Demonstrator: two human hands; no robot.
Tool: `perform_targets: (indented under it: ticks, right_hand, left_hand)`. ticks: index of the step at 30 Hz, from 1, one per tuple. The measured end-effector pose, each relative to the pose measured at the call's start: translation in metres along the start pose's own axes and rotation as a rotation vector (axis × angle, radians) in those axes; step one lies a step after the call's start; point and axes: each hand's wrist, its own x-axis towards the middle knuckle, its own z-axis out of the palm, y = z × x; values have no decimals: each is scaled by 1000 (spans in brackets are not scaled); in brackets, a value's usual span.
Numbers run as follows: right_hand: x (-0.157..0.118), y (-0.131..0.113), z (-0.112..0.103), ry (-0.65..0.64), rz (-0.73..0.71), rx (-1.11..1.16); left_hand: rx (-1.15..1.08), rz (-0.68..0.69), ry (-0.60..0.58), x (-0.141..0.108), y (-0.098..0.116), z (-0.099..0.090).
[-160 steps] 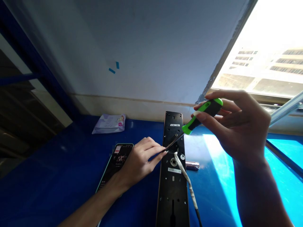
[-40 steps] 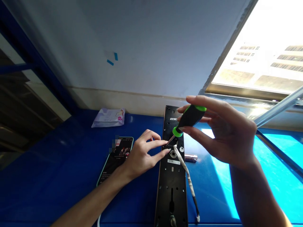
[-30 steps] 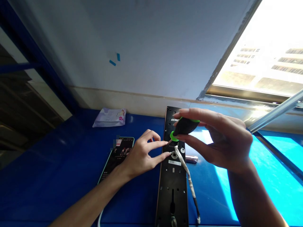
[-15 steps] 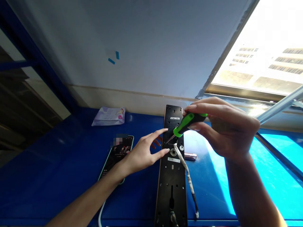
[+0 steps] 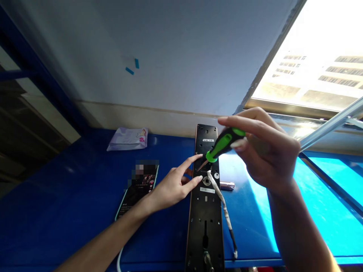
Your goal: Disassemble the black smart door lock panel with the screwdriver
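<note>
A long black panel (image 5: pixel 206 207) with screw holes, a slot and labels lies lengthwise on the blue table. My left hand (image 5: pixel 172 186) rests at its left edge, thumb and fingers spread, their tips on the panel. My right hand (image 5: pixel 263 145) is closed around a green and black screwdriver (image 5: pixel 222 145), which slants down to the left. Its tip is at the panel between my left thumb and index finger; whether it sits in a screw cannot be made out. A white-wrapped cable (image 5: pixel 223 202) runs from the panel's middle onto the table at the right.
A phone (image 5: pixel 137 194) with a white cord lies left, partly behind my left forearm. Behind it is a pale purple packet (image 5: pixel 128 138). A shiny cylinder (image 5: pixel 227 185) lies right of the panel. The wall (image 5: pixel 170 56) bounds the table (image 5: pixel 85 196); a window is at right.
My right hand has shifted slightly left, and its fingers have changed position on the screwdriver handle. My left hand stays at the panel. The view has moved slightly.
</note>
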Motion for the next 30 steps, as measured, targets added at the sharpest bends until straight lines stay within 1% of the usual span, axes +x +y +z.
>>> perform_targets:
  ticks: [2,4,6,8,9,10,12,14,15,17,19,20,21,23,25,26,28,30]
  right_hand:
    - [-1,-1,-1,-98,69,111]
    - [-1,-1,-1,-125,101,228]
    - [-1,0,-1,-72,52,213]
    - [-1,1,-1,22,-14,93]
    - [0,1,-1,44,-25,40]
    - [0,0,0,39,-19,8]
    - [0,-1,0,-36,32,30]
    - [-1,-1,0,-130,98,147]
    - [-1,-1,0,-131,115,204]
    - [-1,1,1,-70,81,219]
    - [-1,2,1,26,-3,94]
    - [0,1,0,54,-36,24]
    - [0,1,0,57,-43,-26]
    - [1,-1,0,-5,-3,-33]
    - [1,-2,-1,-104,55,50]
    - [1,-2,-1,-119,73,100]
    - [1,-1,0,-76,42,140]
    - [0,1,0,16,-23,66]
  left_hand:
    - [-1,-7,2,0,1,0]
    - [-2,-8,2,0,1,0]
    - [4,-6,-2,0,1,0]
    - [13,-4,-1,0,0,1]
    - [15,-5,1,0,0,1]
    - [14,-6,4,0,-1,1]
    - [0,-5,9,1,-2,1]
    - [-17,1,9,1,-3,2]
    - [-19,3,9,0,-3,2]
    - [-10,0,5,0,-2,1]
    - [10,-1,2,0,-1,1]
    - [17,1,3,0,0,1]
    - [18,2,4,0,0,1]
    - [4,1,3,0,0,1]
    - [-15,-3,5,0,-1,1]
    - [-15,-6,9,0,-2,2]
    - [5,-12,21,0,-3,2]
    - [25,-13,28,0,-4,2]
